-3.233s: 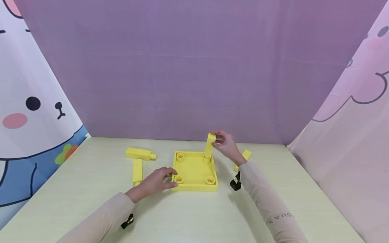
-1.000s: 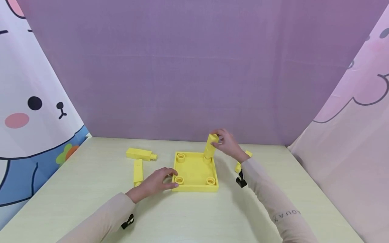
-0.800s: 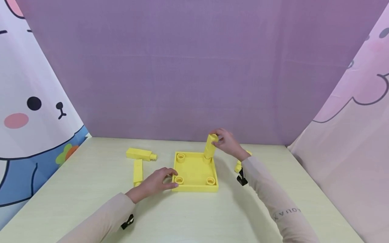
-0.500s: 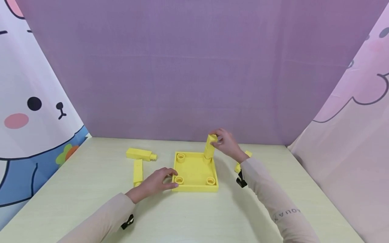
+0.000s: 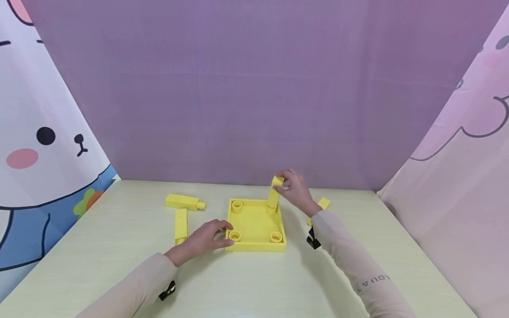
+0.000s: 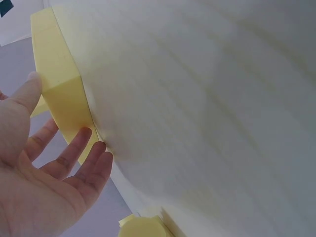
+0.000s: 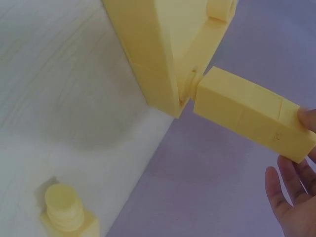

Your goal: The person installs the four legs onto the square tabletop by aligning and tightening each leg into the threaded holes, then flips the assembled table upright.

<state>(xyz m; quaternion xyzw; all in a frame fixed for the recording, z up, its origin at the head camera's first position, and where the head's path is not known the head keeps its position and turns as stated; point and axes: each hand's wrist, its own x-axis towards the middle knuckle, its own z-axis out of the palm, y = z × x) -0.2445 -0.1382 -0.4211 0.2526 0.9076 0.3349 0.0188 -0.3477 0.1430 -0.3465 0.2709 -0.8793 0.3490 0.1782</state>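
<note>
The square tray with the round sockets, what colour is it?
Yellow. The head view shows the tray best.

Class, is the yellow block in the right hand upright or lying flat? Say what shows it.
Roughly upright: the yellow block rises from the far right socket of the tray, the right hand gripping its top.

The table (image 5: 254, 282) carries a tray (image 5: 255, 247) and three posts (image 5: 181, 201).

I count one yellow tray (image 5: 256, 247), four round sockets (image 5: 237, 210), four yellow posts (image 5: 181, 201); my hands (image 5: 203, 238), two.
</note>
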